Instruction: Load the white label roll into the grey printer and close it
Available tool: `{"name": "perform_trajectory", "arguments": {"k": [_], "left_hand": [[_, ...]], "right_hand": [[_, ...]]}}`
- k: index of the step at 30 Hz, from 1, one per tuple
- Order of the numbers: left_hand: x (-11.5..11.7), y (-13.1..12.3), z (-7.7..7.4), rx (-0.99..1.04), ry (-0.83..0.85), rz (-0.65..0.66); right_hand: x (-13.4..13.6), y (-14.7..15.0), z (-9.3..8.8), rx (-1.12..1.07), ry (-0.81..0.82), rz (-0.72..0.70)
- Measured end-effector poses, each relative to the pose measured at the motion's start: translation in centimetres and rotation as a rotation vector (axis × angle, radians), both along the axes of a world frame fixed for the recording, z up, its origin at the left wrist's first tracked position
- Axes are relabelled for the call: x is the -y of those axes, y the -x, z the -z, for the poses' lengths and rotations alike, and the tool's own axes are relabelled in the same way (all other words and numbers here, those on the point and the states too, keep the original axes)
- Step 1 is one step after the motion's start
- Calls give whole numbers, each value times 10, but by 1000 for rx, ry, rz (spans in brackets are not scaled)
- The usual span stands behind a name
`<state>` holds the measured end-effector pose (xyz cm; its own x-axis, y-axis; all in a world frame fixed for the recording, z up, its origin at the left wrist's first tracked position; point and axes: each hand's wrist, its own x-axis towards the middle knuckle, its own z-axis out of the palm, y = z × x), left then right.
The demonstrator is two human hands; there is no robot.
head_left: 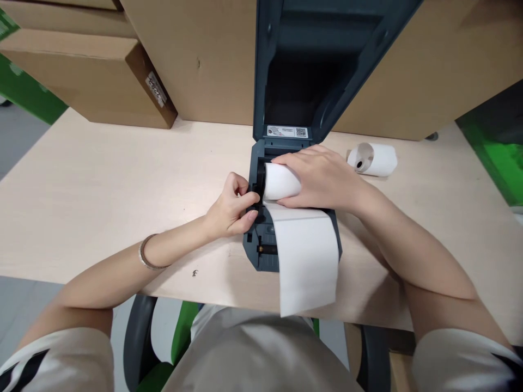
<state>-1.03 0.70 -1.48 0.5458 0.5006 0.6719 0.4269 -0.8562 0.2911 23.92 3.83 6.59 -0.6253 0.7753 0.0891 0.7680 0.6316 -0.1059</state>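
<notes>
A dark blue-grey label printer (251, 256) sits in front of me with its lid (318, 60) raised. Inside it lies a roll of white labels (281, 182). A blank strip of label paper (308, 261) runs from the roll over the printer's front and hangs past the table edge. My right hand (322, 177) is wrapped over the roll from the right. At the printer's left inner side, my left hand (237, 207) has thumb and forefinger pinched at the black roll holder (260, 179); the exact contact is partly hidden by the fingers.
A second white roll (378, 159) lies on its side on the pale wooden table (102, 201), right of the printer. Cardboard boxes (93, 76) stand at the back left, and a large cardboard panel (408, 71) rises behind the printer. Chair armrests flank me below the table edge.
</notes>
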Motion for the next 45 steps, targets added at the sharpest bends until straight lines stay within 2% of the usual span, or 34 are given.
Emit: {"name": "perform_trajectory", "arguments": {"k": [5, 10, 14, 17, 20, 23, 25, 30, 34, 39, 42, 45], "left_hand": [[0, -1, -1, 28, -17, 25], [1, -1, -2, 49, -38, 43], [0, -2, -3, 49, -59, 34], [0, -3, -3, 45, -91, 29], [0, -3, -4, 35, -104, 24], [-1, -3, -4, 27, -106, 17], [-1, -3, -4, 33, -106, 18], [-1, -3, -3, 39, -82, 23], [0, -2, -1, 49, -81, 9], [1, 0, 1, 54, -91, 2], [1, 1, 2, 30, -106, -44], [4, 0, 1, 110, -243, -105]], "right_hand": [[12, 4, 2, 21, -58, -30], [19, 12, 2, 55, -135, 61], [27, 6, -7, 5, -217, -77], [57, 5, -20, -57, -299, -107], [99, 10, -25, -78, -270, -138], [132, 16, -17, 7, -232, -171], [143, 19, -8, 61, -239, -180], [150, 21, 12, 24, -263, -115], [153, 18, 15, 10, -255, -116], [148, 13, 7, 53, -245, -176], [144, 10, -3, 77, -242, -205], [137, 2, -22, 33, -215, -263]]}}
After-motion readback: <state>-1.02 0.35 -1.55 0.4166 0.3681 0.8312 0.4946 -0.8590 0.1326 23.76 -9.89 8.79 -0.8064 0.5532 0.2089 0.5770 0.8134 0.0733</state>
